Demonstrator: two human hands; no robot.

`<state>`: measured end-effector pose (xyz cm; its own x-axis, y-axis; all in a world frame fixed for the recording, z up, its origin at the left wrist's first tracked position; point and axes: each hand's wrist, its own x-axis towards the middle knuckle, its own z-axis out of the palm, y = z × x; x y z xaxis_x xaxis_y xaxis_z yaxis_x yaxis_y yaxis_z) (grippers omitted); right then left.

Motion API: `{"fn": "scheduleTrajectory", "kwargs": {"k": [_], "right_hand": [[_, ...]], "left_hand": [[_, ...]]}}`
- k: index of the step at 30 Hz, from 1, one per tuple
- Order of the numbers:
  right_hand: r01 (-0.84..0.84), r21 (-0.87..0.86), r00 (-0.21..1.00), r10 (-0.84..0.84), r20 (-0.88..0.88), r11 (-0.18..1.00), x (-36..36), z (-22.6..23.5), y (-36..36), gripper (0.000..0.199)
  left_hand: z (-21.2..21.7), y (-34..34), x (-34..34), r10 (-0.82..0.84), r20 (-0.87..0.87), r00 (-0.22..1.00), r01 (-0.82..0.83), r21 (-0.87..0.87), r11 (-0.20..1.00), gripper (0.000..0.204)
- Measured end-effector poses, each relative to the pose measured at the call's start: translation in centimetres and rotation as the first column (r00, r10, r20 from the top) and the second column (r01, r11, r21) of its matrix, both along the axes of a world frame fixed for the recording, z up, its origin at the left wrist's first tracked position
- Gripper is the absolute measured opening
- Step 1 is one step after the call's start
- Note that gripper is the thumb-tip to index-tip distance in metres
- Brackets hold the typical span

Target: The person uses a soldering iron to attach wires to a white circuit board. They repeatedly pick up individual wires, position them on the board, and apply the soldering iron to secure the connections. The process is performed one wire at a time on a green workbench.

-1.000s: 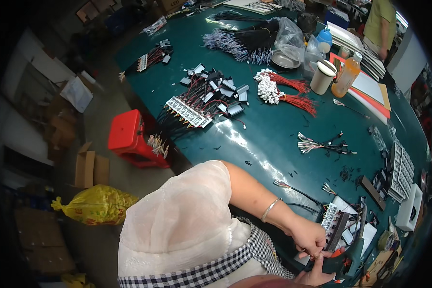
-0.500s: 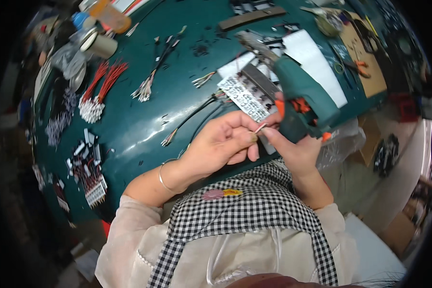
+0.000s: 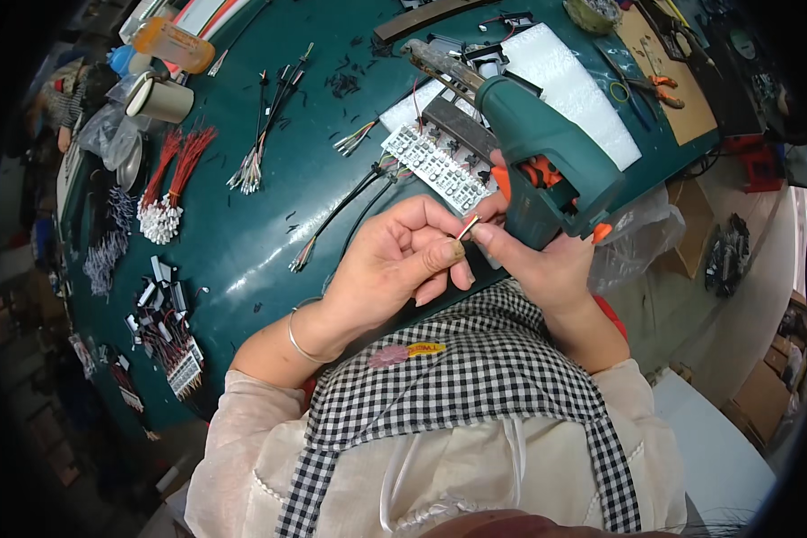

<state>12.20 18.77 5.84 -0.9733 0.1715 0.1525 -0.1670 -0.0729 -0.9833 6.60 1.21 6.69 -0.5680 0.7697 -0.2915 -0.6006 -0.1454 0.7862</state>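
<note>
My left hand (image 3: 403, 255) is closed, its thumb and forefinger pinching a short bundle of thin wires (image 3: 468, 226) with red, white and dark strands. Against the other end of these wires rests the thumb of my right hand (image 3: 547, 260). The right fingers wrap the grip of a green pistol-shaped tool (image 3: 556, 125) and are partly hidden behind it. Its dirty metal nozzle points away to the upper left, over a white foam sheet (image 3: 583, 99). Just beyond my hands lies a white panel of small circuit boards (image 3: 439, 170), with a dark bar (image 3: 462, 125) across it.
Black cables (image 3: 336, 220) with stripped coloured ends lie left of the panel. Farther left are red wire bundles with white connectors (image 3: 160, 220) and small boards with wires (image 3: 184, 368). A mug (image 3: 163, 100) stands at the back left; orange-handled pliers (image 3: 663, 90) lie at the right.
The view has shifted, moving the table up and left in the picture. Between my fingers the wires now show separate coloured strands. Both hands keep their holds.
</note>
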Motion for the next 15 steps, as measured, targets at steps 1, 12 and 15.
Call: {"fn": "scheduleTrajectory", "kwargs": {"k": [1,12,15], "right_hand": [[0.001,0.014,1.0,0.0,-0.006,1.0,-0.02,0.1,0.04,0.054],[-0.016,-0.078,1.0,0.015,-0.014,0.997,-0.15,0.1,0.08,0.055],[-0.007,-0.007,1.0,0.007,0.0,1.0,0.01,-0.23,0.42,0.056]], "left_hand": [[0.08,0.02,-0.05,-0.013,0.032,0.999,0.012,0.009,1.0,0.014],[-0.22,-0.03,-0.17,-0.074,0.118,0.99,0.068,0.06,0.996,0.023],[0.12,0.09,0.03,-0.029,0.154,0.988,0.026,0.023,0.999,0.024]]}}
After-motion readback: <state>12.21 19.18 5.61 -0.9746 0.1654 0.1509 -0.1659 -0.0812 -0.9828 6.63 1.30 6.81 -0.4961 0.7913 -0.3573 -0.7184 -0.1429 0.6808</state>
